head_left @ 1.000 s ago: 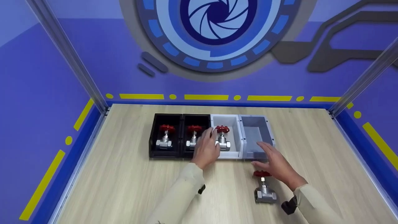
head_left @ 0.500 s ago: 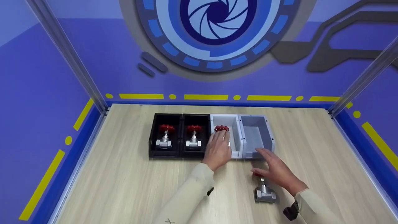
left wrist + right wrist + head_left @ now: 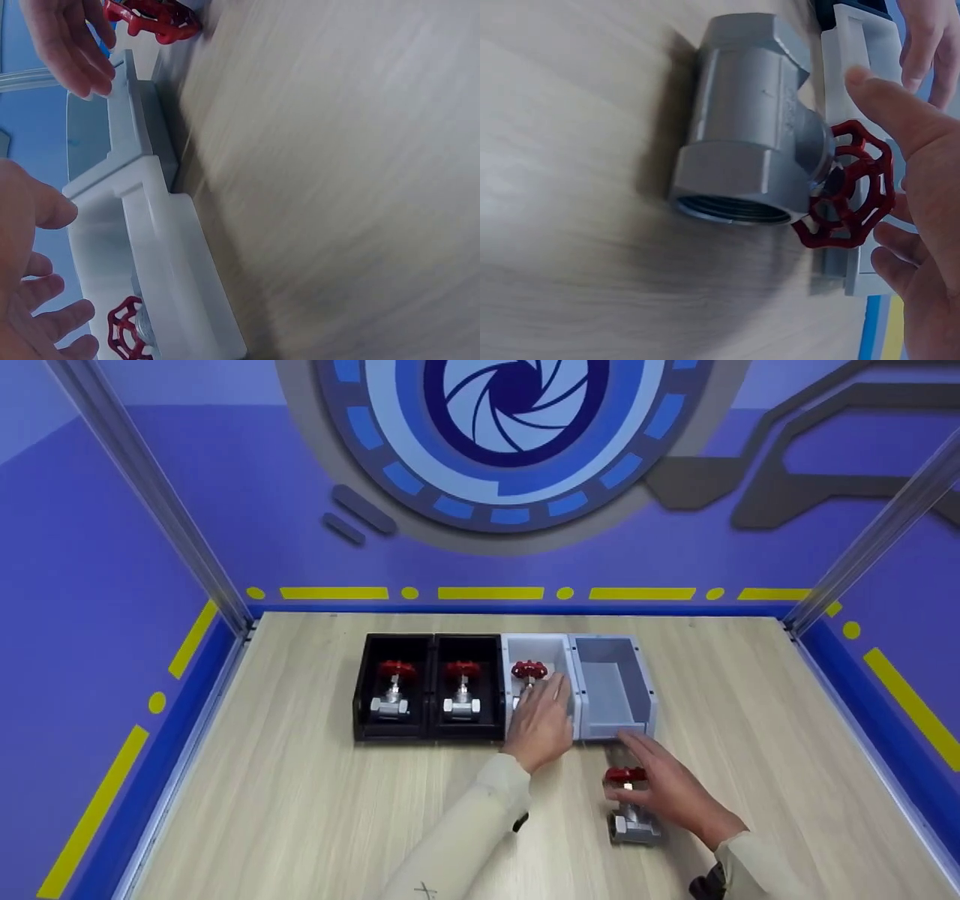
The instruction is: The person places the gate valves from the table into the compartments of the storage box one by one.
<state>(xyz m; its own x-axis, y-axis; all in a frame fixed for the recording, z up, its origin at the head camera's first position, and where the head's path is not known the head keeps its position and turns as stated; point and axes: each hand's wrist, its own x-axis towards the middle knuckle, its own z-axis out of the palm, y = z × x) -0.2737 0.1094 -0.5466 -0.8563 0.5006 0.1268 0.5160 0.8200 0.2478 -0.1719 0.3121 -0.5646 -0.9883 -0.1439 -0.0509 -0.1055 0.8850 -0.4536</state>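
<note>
A steel gate valve (image 3: 635, 829) with a red handwheel (image 3: 883, 187) rests on the table in front of the grey bin (image 3: 607, 694). Around that handwheel my right hand (image 3: 679, 789) is spread, thumb and fingers apart, without a visible grip. My left hand (image 3: 541, 727) hovers over the front of the white bin (image 3: 537, 642), its fingers loosely extended. Inside the white bin stands another valve (image 3: 529, 669), its body partly hidden by that hand. In the left wrist view, the left fingers (image 3: 64, 319) are beside its handwheel and do not close on it.
Two black bins (image 3: 430, 727) adjoin the white one on the left, each with a red-wheeled valve (image 3: 390, 701) inside. The row of bins stands toward the back of the wooden table (image 3: 300, 810). Blue panels (image 3: 480, 562) and metal posts enclose the table.
My left hand has moved right, from between the second black bin and the white bin to the white bin's right side. My right hand has lowered slightly around the front valve's handwheel.
</note>
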